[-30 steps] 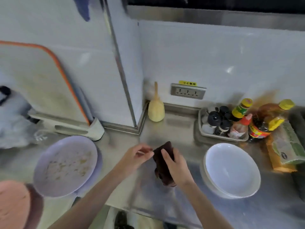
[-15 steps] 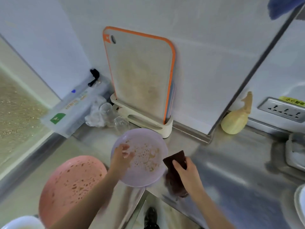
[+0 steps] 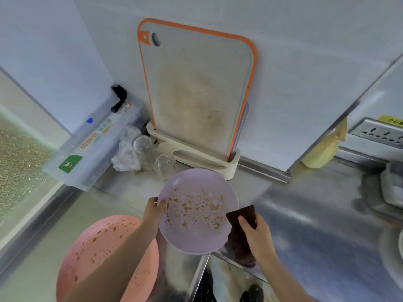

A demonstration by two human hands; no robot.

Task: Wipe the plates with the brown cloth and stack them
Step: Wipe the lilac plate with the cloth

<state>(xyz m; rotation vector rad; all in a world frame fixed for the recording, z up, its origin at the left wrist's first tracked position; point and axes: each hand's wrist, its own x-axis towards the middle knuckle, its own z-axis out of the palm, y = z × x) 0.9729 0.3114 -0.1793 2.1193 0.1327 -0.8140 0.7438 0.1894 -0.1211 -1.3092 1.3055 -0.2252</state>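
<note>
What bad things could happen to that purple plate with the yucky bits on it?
The left hand grips the purple plate only at its rim, and part of it sticks out past the counter edge, so it might slip and fall. It looks tilted, so the brown food bits could slide off. The right hand holds the brown cloth beside the plate; a hard wipe could push it loose.

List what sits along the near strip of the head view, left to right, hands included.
pink plate → left hand → purple plate → brown cloth → right hand
</note>
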